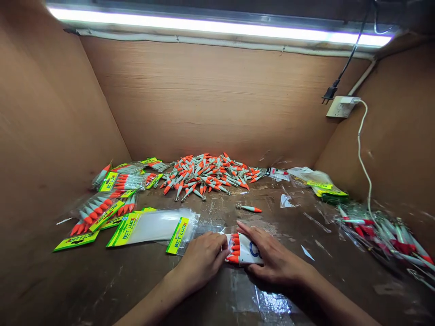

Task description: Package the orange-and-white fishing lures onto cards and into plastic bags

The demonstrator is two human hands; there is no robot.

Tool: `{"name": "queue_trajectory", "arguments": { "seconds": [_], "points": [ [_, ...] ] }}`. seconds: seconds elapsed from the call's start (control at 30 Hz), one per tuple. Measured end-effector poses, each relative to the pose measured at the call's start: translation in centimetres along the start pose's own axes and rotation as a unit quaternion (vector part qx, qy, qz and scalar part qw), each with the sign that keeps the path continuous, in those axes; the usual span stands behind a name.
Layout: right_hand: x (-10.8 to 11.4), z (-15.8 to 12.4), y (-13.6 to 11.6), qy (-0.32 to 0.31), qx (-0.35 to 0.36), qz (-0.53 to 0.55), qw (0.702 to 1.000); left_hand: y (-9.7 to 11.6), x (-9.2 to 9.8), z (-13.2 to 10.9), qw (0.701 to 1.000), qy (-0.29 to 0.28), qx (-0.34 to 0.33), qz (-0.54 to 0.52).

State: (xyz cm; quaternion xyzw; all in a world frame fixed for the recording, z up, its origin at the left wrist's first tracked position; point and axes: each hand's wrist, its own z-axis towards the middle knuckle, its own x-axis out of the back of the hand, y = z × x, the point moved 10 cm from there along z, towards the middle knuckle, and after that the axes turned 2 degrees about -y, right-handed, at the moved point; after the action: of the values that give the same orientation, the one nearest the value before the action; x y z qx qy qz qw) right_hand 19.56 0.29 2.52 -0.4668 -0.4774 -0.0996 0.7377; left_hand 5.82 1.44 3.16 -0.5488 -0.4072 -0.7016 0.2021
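Along the left edge of the counter (84, 285), filled bags (91, 212) are holding rows of orange-and-white lures. Toward the middle, a stack of flat bags (149, 226) is lying, seemingly with nothing inside; a single bag (178, 235) is resting at its right end. The left hand (204, 253) is curling its grip beside the row of lures (234, 250), too covered to tell whether it is pinching. That row is sitting inside a white wrapper (247, 250) near the counter's front edge, below a loose pile (207, 179) at the back edge. The right hand (277, 260) is spreading its grip over the wrapper, thumb apart from fingers. The hands are apparently lining up the row, and the next move is probably calling for even tips. At the right edge, clear plastic (384, 231) is partly covering red-and-white lures.
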Motion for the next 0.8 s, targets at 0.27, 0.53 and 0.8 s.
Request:
{"name": "queue_trajectory", "arguments": {
  "seconds": [0.27,0.53,0.8],
  "points": [
    [-0.2,0.2,-0.9,0.021,0.023,-0.01,0.999,1.7,-0.4,-0.9,0.998,0.058,-0.026,-0.005],
    [-0.5,0.2,-1.2,0.0,0.025,-0.057,0.998,1.9,-0.1,-1.6,0.988,0.119,-0.037,-0.091],
    [-0.9,0.2,-0.6,0.019,0.027,-0.065,0.997,3.1,-2.1,-1.1,0.992,0.09,-0.066,-0.057]
  ]
}}
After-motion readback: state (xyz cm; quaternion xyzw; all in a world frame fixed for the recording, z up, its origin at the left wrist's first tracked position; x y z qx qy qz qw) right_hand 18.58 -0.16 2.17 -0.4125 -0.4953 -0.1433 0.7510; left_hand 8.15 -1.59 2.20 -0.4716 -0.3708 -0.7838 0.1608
